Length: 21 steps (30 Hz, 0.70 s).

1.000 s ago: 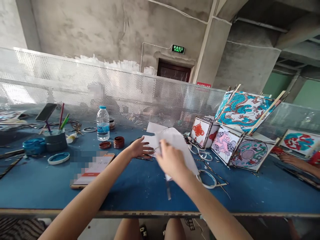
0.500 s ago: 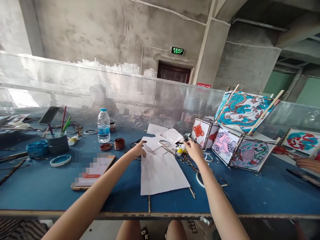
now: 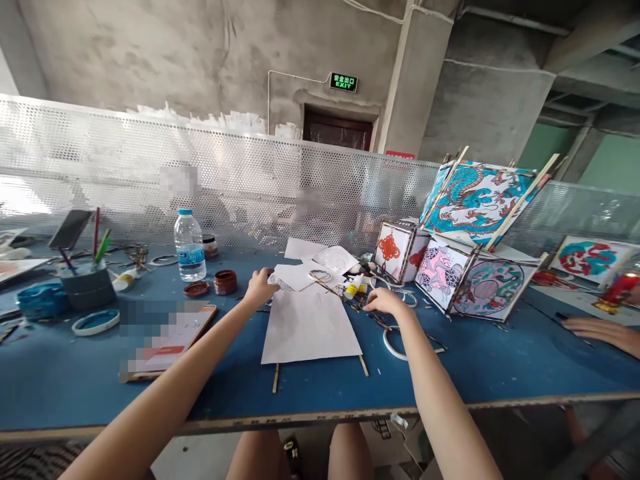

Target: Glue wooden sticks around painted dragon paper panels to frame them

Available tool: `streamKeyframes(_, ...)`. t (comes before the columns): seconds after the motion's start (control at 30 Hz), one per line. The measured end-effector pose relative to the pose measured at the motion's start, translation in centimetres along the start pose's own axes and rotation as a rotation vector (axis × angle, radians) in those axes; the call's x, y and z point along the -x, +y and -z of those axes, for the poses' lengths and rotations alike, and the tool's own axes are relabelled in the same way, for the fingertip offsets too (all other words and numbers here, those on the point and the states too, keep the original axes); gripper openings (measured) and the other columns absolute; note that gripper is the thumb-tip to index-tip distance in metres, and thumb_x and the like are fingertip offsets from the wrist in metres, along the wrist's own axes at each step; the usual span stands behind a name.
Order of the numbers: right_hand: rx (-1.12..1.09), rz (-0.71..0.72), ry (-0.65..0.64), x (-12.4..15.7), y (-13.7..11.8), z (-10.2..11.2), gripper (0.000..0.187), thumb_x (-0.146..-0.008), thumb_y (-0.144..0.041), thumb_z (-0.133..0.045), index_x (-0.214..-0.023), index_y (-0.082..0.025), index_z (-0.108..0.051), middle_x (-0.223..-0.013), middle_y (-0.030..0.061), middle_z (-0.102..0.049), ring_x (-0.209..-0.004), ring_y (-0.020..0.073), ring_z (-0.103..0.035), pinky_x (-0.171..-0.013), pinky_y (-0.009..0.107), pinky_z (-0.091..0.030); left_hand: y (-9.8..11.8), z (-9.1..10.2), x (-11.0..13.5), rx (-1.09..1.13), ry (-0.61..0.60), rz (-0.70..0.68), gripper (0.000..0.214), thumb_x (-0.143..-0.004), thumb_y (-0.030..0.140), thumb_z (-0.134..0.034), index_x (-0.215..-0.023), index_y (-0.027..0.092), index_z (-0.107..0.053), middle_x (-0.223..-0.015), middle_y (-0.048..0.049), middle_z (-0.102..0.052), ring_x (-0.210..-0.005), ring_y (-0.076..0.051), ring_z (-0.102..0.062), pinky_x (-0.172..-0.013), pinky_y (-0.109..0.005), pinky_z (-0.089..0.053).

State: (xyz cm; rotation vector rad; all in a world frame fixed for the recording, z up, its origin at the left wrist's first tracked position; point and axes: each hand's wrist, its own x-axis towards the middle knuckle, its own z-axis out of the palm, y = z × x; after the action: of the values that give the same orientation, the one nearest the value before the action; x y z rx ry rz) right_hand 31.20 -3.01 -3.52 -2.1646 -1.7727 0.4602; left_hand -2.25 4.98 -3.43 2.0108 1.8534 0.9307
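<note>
A long white paper sheet (image 3: pixel 313 327) lies on the blue table in front of me, with a stick poking out under each lower corner. My left hand (image 3: pixel 260 285) is at the left edge of a paper with a black line drawing (image 3: pixel 283 283), fingertips closed together on it. To the right of the papers, low over thin dark sticks (image 3: pixel 355 303), is my right hand (image 3: pixel 386 301). Its fingers are bent and slightly apart, with nothing visible in them. Just beyond it are a small yellow-labelled glue bottle (image 3: pixel 353 291) and a ring of white tape (image 3: pixel 393 345).
On the left are a phone (image 3: pixel 173 347), a blue paint jar (image 3: pixel 43 301), a brush pot (image 3: pixel 87 287) and a water bottle (image 3: pixel 190 250). Painted paper lanterns (image 3: pixel 447 273) stand at right. Another person's hand (image 3: pixel 600 331) rests at the far right.
My view has shifted slightly. My left hand's fingers have closed at the drawing's edge. My right hand has come back from near the glue bottle, toward me.
</note>
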Motion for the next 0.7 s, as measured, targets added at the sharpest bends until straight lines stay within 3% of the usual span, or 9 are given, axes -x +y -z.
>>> streamKeyframes(0.13,0.057,-0.01,-0.043,0.0,-0.2,-0.2,0.01,-0.058,-0.024,-0.074,-0.066,-0.019,-0.069,-0.065,0.0013,-0.064,-0.062,0.0162,-0.058,-0.056,0.024,-0.039,0.6,0.1,1.2,-0.263,-0.029,-0.139,0.052,-0.071,0.018,-0.05,-0.122,0.017,-0.043,-0.123,-0.0132,-0.042,-0.113,-0.031,-0.042,-0.088,-0.037,-0.04)
streamKeyframes(0.3,0.083,-0.029,-0.016,0.3,0.3,0.2,0.009,-0.064,-0.025,-0.068,-0.069,-0.018,-0.07,-0.068,0.003,-0.065,-0.065,0.0171,-0.059,-0.055,0.024,-0.038,1.2,0.5,2.1,-0.344,-0.088,-0.149,0.051,-0.073,0.018,-0.046,-0.123,0.016,-0.043,-0.125,-0.0138,-0.042,-0.113,-0.031,-0.042,-0.086,-0.037,-0.04)
streamKeyframes(0.57,0.119,-0.077,0.175,1.0,0.8,1.1,0.011,-0.074,-0.024,-0.06,-0.08,-0.018,-0.067,-0.094,0.0073,-0.067,-0.084,0.0206,-0.059,-0.06,0.025,-0.036,1.3,0.6,2.1,-0.382,-0.1,-0.159,0.051,-0.073,0.02,-0.045,-0.124,0.015,-0.043,-0.123,-0.0133,-0.044,-0.112,-0.03,-0.043,-0.088,-0.037,-0.04)
streamKeyframes(0.7,0.083,-0.066,0.289,1.0,1.0,1.4,0.011,-0.081,-0.023,-0.052,-0.084,-0.019,-0.062,-0.092,0.0067,-0.067,-0.083,0.0199,-0.06,-0.06,0.025,-0.036,1.3,0.5,2.2,-0.39,-0.094,-0.158,0.051,-0.073,0.02,-0.045,-0.124,0.016,-0.043,-0.123,-0.0133,-0.045,-0.111,-0.03,-0.044,-0.086,-0.037,-0.04)
